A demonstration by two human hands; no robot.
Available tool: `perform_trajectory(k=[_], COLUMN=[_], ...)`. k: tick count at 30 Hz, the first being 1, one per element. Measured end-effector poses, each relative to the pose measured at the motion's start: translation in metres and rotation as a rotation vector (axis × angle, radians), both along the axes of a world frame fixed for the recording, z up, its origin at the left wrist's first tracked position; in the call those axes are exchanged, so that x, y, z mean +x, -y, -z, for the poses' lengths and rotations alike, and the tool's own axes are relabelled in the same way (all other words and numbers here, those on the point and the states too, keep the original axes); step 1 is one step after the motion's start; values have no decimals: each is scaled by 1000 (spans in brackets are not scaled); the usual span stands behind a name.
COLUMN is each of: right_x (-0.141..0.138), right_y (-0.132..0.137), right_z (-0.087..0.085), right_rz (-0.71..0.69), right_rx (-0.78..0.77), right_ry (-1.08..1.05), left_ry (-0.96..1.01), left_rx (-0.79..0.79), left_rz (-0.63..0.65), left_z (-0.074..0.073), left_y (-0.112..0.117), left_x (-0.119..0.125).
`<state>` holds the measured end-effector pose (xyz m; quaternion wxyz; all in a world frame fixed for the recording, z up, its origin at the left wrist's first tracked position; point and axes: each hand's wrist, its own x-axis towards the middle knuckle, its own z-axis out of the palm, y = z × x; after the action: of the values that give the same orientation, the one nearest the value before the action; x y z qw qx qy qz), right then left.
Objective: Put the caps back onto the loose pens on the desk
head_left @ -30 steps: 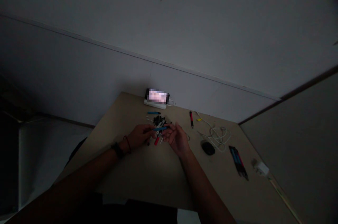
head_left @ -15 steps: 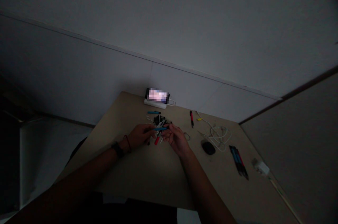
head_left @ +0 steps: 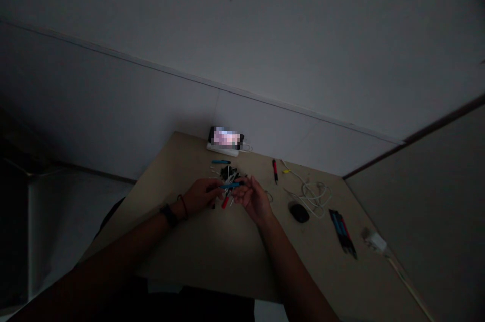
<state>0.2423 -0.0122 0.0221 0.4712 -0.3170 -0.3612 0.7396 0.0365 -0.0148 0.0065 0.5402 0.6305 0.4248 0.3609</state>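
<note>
- The left hand [head_left: 200, 196] wears a black wristband [head_left: 169, 216] and a thin dark cord bracelet [head_left: 183, 205]. Its fingers [head_left: 214, 189] are curled closed around one end of a slim blue-handled tool [head_left: 230, 185].
- That tool spans the gap between the hands, just above a tangled heap of small black, white and red-handled tools [head_left: 228, 175] on the pale worktop [head_left: 227, 256].
- A small blue-handled piece [head_left: 221, 162] lies just beyond the heap.
- A phone with a blurred screen [head_left: 226, 138] stands behind it, against the wall, on a white power strip [head_left: 222, 149].
- The right hand [head_left: 253, 201] curves in at the tool's other end; in this dim light, I cannot tell whether it grips or only touches.
- Further right lie a red-and-black marker [head_left: 275, 171], a coiled white cable [head_left: 312, 193] and a black computer mouse [head_left: 299, 213].
- At the far right are a dark bundle of blue and red pens [head_left: 343, 233] and a white plug [head_left: 376, 242].
</note>
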Motion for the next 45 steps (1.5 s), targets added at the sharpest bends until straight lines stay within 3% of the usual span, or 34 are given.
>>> perform_trajectory(k=[7, 45], right_x=[-1, -1], right_y=[0, 1], right_z=[3, 4], right_rz=[4, -74], right_rx=[26, 38], right_ry=[2, 41], left_ry=[19, -2], left_rx=[-11, 27], left_rz=[17, 17], left_z=[5, 1], left_y=[-2, 0], left_x=[-1, -1])
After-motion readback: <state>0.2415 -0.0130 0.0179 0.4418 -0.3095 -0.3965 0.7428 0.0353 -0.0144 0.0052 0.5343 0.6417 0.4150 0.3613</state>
